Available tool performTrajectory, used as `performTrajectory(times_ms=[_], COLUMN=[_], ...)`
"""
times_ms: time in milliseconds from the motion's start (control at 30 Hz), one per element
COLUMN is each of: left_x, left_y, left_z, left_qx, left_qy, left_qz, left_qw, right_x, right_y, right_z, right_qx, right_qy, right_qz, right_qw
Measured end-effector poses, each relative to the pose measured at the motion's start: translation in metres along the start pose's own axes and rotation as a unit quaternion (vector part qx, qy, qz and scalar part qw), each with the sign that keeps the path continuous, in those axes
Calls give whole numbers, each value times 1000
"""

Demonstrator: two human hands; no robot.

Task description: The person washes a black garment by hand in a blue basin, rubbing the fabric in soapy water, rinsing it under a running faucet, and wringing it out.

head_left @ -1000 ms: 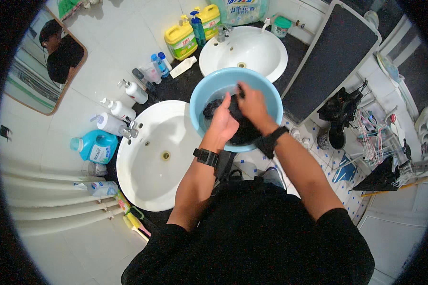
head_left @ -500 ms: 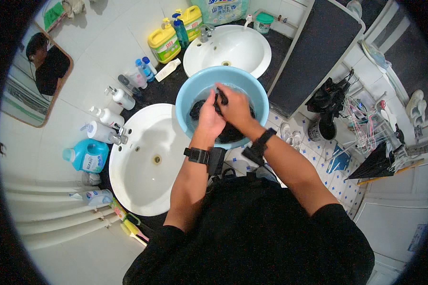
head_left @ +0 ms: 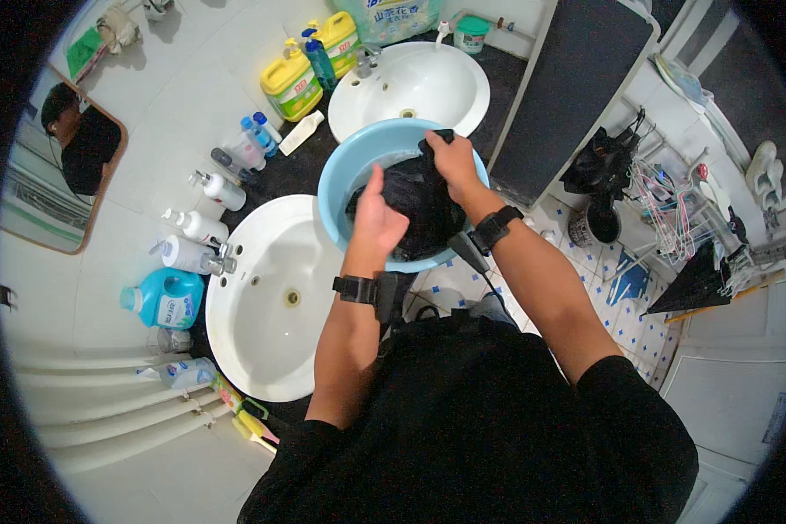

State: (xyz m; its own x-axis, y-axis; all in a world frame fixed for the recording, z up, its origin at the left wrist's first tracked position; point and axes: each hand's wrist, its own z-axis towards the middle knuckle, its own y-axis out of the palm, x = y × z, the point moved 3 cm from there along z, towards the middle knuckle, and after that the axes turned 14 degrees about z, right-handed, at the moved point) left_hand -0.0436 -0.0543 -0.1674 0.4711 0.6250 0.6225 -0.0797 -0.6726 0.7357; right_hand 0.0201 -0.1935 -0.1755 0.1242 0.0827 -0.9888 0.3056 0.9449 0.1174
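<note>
A wet black cloth garment (head_left: 415, 201) is bunched up in the light blue basin (head_left: 334, 196), over shallow cloudy water. My right hand (head_left: 457, 166) is closed on a fold of it and lifts that part at the basin's right side. On the left, my left hand (head_left: 381, 218) is open beside the cloth, fingers pointing away from me and thumb apart. Whether its palm touches the cloth I cannot tell. The garment's exact kind does not show.
The basin rests across the edge of a white sink (head_left: 410, 83); a second sink (head_left: 271, 323) lies to the left. Pump bottles (head_left: 218, 190), a blue detergent jug (head_left: 170, 293) and yellow jugs (head_left: 293, 83) line the wall. A dark panel (head_left: 572, 96) stands at right.
My hands were together around the black cloth; now they are apart. The right hand has moved away to the right, raising and spreading the cloth, while the left has opened.
</note>
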Motion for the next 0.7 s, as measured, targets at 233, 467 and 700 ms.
performTrajectory(times_ms=[233,467,700], left_x=[-4,-8,-3], left_y=[-9,3,-26], left_z=[14,10,16], left_qx=[21,55,-72], left_qy=[15,26,53], left_qz=[-1,34,-6], left_qw=[1000,998,996], right_x=[0,-26,-26], right_y=[18,36,57], right_z=[-22,-46,-63], right_qx=[68,-159,-205], right_qy=[243,-309,-295], right_qz=[321,-202,-231], right_qw=[913,916,904])
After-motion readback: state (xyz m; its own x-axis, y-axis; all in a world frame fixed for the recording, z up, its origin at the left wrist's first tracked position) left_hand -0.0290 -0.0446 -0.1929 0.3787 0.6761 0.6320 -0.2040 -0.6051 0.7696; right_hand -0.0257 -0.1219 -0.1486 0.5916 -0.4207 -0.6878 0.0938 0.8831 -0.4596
